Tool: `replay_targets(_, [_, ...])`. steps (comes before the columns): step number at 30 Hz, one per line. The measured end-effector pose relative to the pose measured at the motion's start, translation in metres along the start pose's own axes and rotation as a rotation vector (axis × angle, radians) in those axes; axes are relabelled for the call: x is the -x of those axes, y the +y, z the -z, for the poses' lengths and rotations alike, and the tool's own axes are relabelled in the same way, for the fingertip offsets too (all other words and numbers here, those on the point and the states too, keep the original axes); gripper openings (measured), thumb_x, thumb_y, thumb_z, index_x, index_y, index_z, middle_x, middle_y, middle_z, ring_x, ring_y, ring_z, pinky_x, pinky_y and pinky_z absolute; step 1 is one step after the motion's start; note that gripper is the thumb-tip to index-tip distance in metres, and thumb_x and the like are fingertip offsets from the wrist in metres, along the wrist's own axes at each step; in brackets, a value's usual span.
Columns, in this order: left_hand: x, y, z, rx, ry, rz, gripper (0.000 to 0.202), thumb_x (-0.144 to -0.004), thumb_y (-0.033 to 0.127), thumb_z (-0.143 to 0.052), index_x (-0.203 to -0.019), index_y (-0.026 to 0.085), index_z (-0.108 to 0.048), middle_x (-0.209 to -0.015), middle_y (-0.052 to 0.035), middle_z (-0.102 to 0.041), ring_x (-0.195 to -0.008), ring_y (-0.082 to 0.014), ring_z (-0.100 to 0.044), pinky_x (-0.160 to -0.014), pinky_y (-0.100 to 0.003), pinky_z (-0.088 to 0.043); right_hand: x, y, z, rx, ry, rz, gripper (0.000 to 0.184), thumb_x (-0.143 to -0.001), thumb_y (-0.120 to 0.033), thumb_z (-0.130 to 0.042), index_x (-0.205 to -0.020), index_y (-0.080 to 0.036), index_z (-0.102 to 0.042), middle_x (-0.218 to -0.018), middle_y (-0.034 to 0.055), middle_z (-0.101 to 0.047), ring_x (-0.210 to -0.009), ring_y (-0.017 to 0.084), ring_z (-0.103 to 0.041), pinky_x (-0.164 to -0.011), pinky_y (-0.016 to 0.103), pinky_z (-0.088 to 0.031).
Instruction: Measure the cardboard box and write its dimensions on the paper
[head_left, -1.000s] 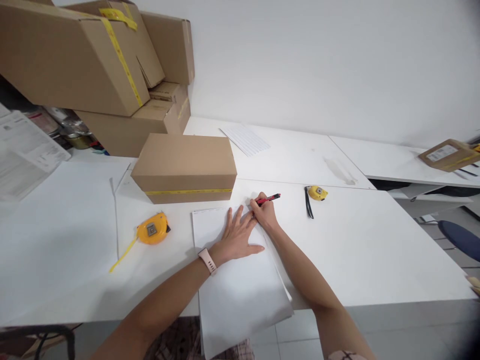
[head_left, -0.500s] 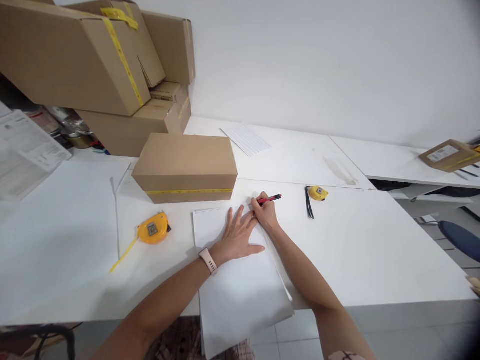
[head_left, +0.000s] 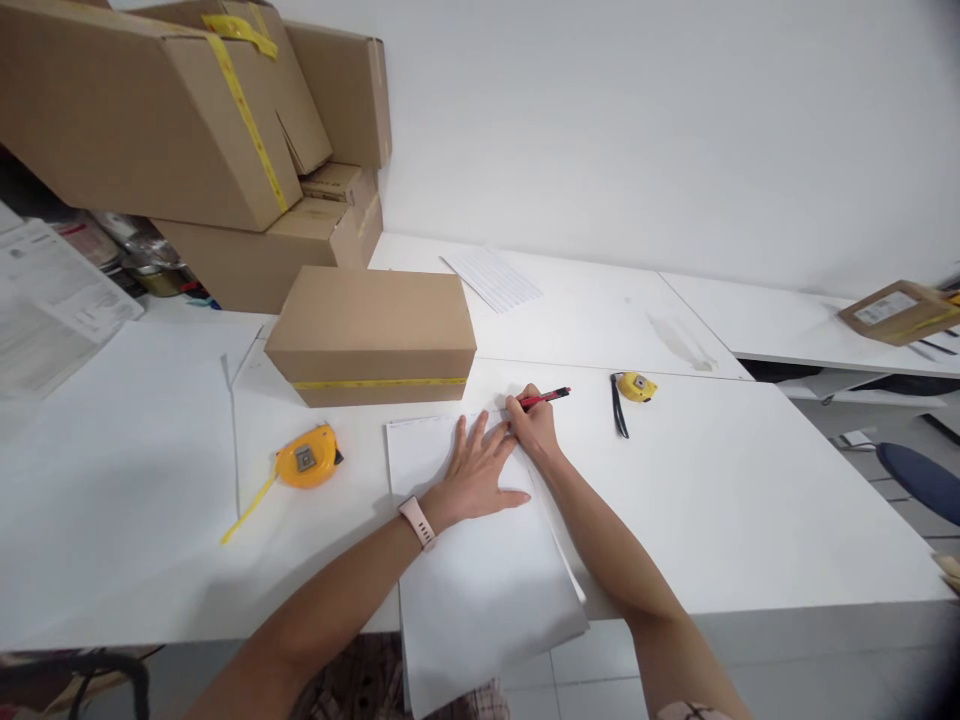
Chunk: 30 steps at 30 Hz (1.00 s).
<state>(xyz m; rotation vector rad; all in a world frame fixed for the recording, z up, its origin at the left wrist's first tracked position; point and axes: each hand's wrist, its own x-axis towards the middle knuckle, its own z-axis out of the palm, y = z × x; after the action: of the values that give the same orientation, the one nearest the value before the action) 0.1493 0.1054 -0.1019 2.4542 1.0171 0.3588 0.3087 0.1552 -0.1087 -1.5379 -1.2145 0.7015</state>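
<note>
My left hand [head_left: 475, 470] lies flat with fingers spread on a white sheet of paper [head_left: 480, 580] that hangs over the table's near edge. A pale watch sits on that wrist. My right hand [head_left: 534, 427] is closed on a red pen [head_left: 546, 398], its tip down at the sheet's top right corner. Just behind the sheet stands a small cardboard box [head_left: 370, 332] banded with yellow tape.
A yellow tape measure [head_left: 306, 459] with its tape pulled out lies left of the sheet. A smaller yellow tape measure [head_left: 634, 385] with a black strap lies to the right. Large cardboard boxes [head_left: 195, 110] are stacked at the back left. A lined sheet [head_left: 491, 278] lies further back.
My right hand and the pen have shifted slightly to the right along the top of the sheet. My left hand has stayed flat on the paper.
</note>
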Motion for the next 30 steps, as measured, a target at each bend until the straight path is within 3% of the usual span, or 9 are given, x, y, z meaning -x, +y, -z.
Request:
replay_targets(23, [0.0004, -0.0001, -0.0006, 0.002, 0.004, 0.003, 0.079, -0.080, 0.067, -0.066, -0.146, 0.030, -0.042, -0.164, -0.0077, -0.034, -0.157, -0.0407, -0.001, -0.123, -0.066, 0.008, 0.0011, 0.0007, 0.0000, 0.017, -0.029, 0.007, 0.023, -0.080, -0.034, -0.059, -0.068, -0.025, -0.042, -0.057, -0.0067, -0.044, -0.054, 0.013, -0.043, -0.055, 0.028, -0.037])
replay_targets(27, [-0.0007, -0.0038, -0.0034, -0.009, 0.001, 0.000, 0.080, -0.079, 0.069, -0.066, -0.145, 0.028, -0.045, -0.165, -0.0088, -0.031, -0.156, -0.0416, -0.001, -0.122, -0.067, 0.007, 0.0010, 0.0015, -0.0010, 0.027, 0.110, 0.058, 0.025, -0.086, -0.037, -0.057, -0.072, -0.025, -0.042, -0.061, -0.0060, -0.043, -0.058, 0.013, -0.042, -0.057, 0.027, -0.037])
replay_targets(30, [-0.0024, -0.0013, -0.0024, -0.007, -0.016, 0.008, 0.080, -0.080, 0.070, -0.063, -0.146, 0.027, -0.045, -0.166, -0.0103, -0.030, -0.156, -0.0413, -0.001, -0.122, -0.068, 0.006, 0.0016, 0.0029, 0.0008, 0.060, 0.199, 0.139, 0.018, -0.093, -0.041, -0.050, -0.090, -0.024, -0.052, -0.078, -0.0013, -0.056, -0.069, 0.016, -0.050, -0.066, 0.029, -0.042])
